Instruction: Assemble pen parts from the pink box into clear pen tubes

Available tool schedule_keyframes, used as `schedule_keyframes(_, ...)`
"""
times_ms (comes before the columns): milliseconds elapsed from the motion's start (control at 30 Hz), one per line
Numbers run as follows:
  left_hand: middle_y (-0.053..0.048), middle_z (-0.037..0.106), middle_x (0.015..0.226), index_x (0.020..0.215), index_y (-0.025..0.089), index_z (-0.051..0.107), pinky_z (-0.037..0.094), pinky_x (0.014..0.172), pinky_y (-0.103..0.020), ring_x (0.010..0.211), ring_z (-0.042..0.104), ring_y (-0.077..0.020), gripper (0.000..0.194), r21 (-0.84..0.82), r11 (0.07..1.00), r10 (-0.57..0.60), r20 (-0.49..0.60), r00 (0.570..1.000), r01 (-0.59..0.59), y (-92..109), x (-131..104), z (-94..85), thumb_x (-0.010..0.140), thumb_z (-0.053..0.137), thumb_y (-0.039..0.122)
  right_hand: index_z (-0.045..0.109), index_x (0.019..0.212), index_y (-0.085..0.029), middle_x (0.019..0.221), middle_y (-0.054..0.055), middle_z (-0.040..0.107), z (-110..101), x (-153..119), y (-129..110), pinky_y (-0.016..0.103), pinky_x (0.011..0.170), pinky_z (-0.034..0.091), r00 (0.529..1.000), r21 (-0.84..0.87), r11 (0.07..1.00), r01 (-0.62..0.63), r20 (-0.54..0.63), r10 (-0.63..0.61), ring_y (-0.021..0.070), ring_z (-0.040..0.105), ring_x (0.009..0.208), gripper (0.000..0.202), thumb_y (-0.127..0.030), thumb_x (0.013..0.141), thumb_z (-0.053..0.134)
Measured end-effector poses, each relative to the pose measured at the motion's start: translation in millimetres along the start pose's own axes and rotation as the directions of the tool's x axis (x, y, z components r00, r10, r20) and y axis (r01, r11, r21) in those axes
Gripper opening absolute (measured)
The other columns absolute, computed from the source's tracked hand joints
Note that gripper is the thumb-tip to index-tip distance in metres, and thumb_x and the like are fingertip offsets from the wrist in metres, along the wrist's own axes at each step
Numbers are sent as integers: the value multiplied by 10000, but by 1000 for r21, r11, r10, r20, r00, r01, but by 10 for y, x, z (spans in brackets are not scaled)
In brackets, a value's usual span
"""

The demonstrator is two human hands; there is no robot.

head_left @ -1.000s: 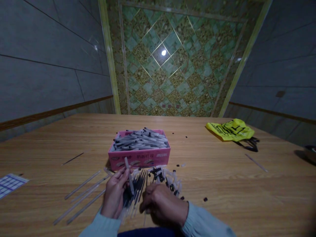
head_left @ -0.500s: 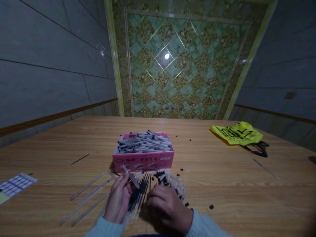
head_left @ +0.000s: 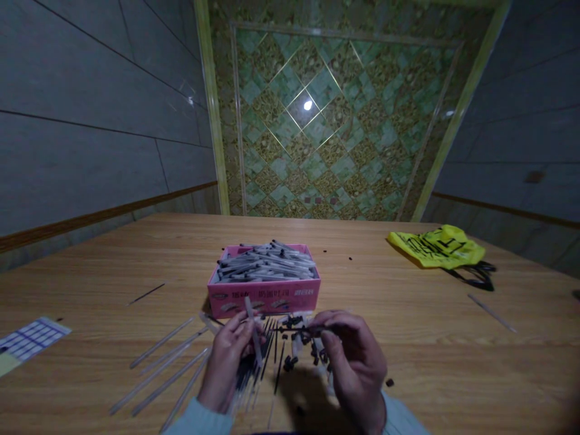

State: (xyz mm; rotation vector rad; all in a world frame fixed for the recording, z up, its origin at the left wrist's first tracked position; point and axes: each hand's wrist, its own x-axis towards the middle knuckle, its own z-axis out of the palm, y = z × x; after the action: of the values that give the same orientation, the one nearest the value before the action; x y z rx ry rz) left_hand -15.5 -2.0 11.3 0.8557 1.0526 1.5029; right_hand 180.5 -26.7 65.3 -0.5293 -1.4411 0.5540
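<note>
My left hand (head_left: 231, 350) is closed around a clear pen barrel (head_left: 252, 323), held nearly upright. In the fingers of my right hand (head_left: 356, 356) is a thin dark pen refill (head_left: 292, 329), lying level and pointing left toward the barrel; a gap shows between them. Beneath and between my hands, a bundle of dark refills (head_left: 254, 368) is spread on the table. Small black pen plugs (head_left: 290, 362) and clear caps lie around my right hand, which hides part of them. Several empty-looking clear barrels (head_left: 163, 380) rest left of my left hand.
A pink box (head_left: 263, 296) heaped with assembled pens stands just beyond my hands. Farther right are a yellow bag (head_left: 435, 246) with black handles and a lone barrel (head_left: 492, 312). A sheet of blue-and-white labels (head_left: 34, 338) lies at left on the wooden table (head_left: 362, 235).
My right hand has risen from the table and moved right, now showing a refill in its fingers. The barrel in my left hand has turned more upright.
</note>
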Motion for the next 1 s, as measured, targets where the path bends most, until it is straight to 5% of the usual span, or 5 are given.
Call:
schedule_keyframes(133, -82, 726, 913, 992, 152, 679, 502, 832, -337, 843, 662, -199, 336, 361, 913, 185, 54, 981, -192, -74, 23, 1, 721, 658, 350, 571, 948, -197, 874, 47, 627, -68, 145, -85, 313, 673, 544, 990, -19, 999, -36, -138, 33, 169, 625, 792, 131, -120, 844, 545)
schedule_keyframes(267, -57, 717, 1006, 950, 235, 718, 434, 951, -409, 1001, 621, -229, 242, 608, 694, 362, 170, 916, -387, -124, 21, -6, 757, 614, 339, 573, 914, -191, 844, 37, 639, -94, 239, -120, 296, 636, 551, 977, -20, 997, -73, -204, 68, 160, 635, 742, 85, -151, 840, 565)
schedule_keyframes(567, -3, 710, 1008, 989, 292, 696, 487, 886, -313, 974, 627, -164, 223, 711, 397, 470, 386, 794, -580, -124, -34, -18, 830, 541, 276, 575, 908, -193, 817, 32, 644, -132, 230, -25, 277, 636, 521, 984, -124, 982, -141, -124, 126, 154, 627, 724, 72, -197, 837, 581)
schedule_keyframes(767, 9, 708, 997, 1021, 303, 679, 495, 862, -295, 952, 631, -151, 244, 708, 335, 453, 457, 765, -621, -112, -59, 10, 845, 518, 252, 619, 851, -197, 764, 16, 643, -89, 244, -44, 245, 617, 471, 990, -263, 957, -127, 29, 139, 139, 603, 692, 40, -205, 828, 587)
schedule_keyframes(1000, 2, 708, 1016, 996, 291, 689, 483, 903, -326, 985, 625, -173, 225, 730, 384, 527, 328, 784, -565, -147, -6, -39, 823, 547, 279, 659, 897, -205, 844, 38, 662, -88, 234, 187, 241, 673, 424, 943, -451, 888, -94, 245, 224, 154, 593, 790, 152, -231, 866, 513)
